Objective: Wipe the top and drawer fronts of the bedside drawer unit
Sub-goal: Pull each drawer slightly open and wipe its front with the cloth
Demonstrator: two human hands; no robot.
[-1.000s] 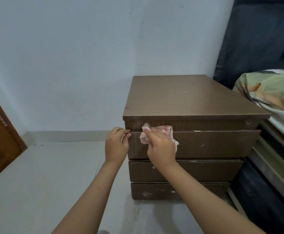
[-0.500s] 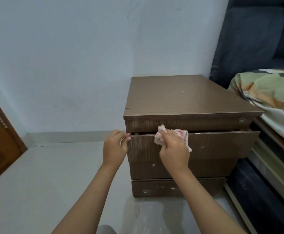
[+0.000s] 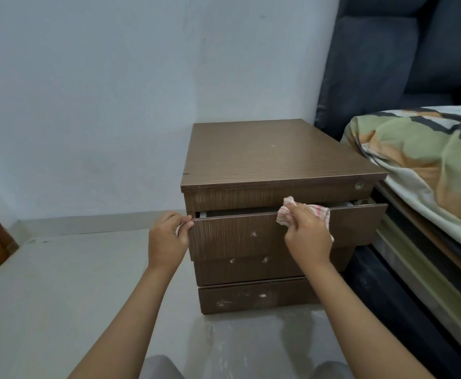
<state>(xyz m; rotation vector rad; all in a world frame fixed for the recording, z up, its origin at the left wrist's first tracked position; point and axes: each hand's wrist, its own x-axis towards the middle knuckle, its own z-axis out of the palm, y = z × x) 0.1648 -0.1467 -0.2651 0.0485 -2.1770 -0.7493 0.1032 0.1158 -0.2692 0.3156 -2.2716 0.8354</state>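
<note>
Head view: I see my right hand [image 3: 307, 236] bunching half-hidden red-checked white cloth [image 3: 317, 213]; left hand [image 3: 166, 240] pinches the brown woodgrain top drawer [image 3: 237, 236] at 9 o'clock.

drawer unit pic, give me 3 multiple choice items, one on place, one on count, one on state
1. Where is the cloth?
A. on the unit's top
B. at the top edge of the top drawer front, under the right hand
C. on the floor

2. How many drawer fronts does the drawer unit show?
A. two
B. three
C. five

3. What state is the top drawer in?
A. pulled slightly open
B. fully closed
C. taken out

Answers:
1 B, the right hand presses it there.
2 B, three fronts are stacked below the top rail.
3 A, a dark gap shows behind its front, whose corner the left hand grips.
</note>
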